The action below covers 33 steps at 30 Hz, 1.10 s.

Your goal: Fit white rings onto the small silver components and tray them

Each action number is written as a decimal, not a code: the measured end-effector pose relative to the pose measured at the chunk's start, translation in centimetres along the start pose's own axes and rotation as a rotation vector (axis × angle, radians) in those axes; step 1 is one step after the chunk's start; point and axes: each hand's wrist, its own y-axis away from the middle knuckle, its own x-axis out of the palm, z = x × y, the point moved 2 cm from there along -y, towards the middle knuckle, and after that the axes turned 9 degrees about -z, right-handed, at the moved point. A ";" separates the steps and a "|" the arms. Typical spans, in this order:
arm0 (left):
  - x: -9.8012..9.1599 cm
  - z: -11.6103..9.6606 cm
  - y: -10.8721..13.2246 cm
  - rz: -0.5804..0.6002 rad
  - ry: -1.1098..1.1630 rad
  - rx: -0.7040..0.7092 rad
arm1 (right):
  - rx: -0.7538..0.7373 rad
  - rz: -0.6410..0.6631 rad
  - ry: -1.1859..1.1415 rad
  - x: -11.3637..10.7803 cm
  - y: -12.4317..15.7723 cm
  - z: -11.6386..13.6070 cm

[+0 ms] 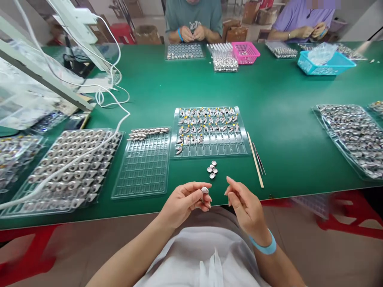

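Two bare hands work at a green table, seen from above. The left hand, low in the centre of the frame, pinches one small metallic piece between thumb and fingers, just over the table's near edge. The right hand, a little right of centre, is open—fingers loosely curled, thumb and forefinger apart—and has one blue wristband.

Just above the hands lies one small cluster of round metallic pieces, five or six of them; overlap makes the count uncertain. Beyond it, mid-frame, one clear tray holds three long rows of small curved parts with yellow bits, then a row of about four, then a single part. To its right lie one wooden stick and one pair of tweezers, side by side.

Left of centre, one narrower tray has two rows of parts along its top. At the left, one larger tray carries many rows, crossed by a white cable; at the right edge another tray is packed beyond counting.

Across the table, at the top, sit two people, one in grey-green and one in purple—with one pink basket and one blue basket nearby.
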 end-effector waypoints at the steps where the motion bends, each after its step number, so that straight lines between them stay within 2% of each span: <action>1: -0.1 -0.1 0.2 -0.010 0.003 -0.001 | -0.022 -0.006 0.022 0.2 -0.2 -0.1; 5: -0.7 -0.9 0.7 -0.075 -0.032 0.046 | -0.174 0.004 0.116 1.3 -1.0 -0.9; 8: -2.1 -2.9 0.9 -0.167 -0.184 0.204 | -0.264 -0.033 0.209 2.0 -1.5 -2.2; 10: -3.8 -5.2 0.8 -0.297 -0.350 0.367 | -0.301 -0.048 0.237 2.2 -1.7 -3.1; 12: -5.9 -7.9 0.6 -0.483 -0.529 0.517 | -0.350 -0.051 0.250 2.4 -1.8 -3.8; 14: -8.2 -10.6 0.1 -0.656 -0.674 0.624 | -0.375 -0.027 0.252 2.4 -1.8 -4.2; 15: -9.3 -11.8 -0.4 -0.707 -0.688 0.645 | -0.388 -0.031 0.249 2.3 -1.8 -4.3; 19: -13.5 -15.0 -3.1 -0.826 -0.697 0.675 | -0.415 -0.024 0.225 2.1 -1.7 -3.9; 23: -16.2 -16.2 -6.0 -0.867 -0.733 0.637 | -0.411 -0.027 0.200 2.1 -1.7 -3.4; 26: -16.9 -16.3 -7.2 -0.858 -0.745 0.614 | -0.436 -0.043 0.191 2.1 -1.8 -3.1; 33: -17.1 -16.4 -8.2 -0.886 -0.892 0.539 | -0.460 -0.035 0.173 2.0 -2.1 -2.3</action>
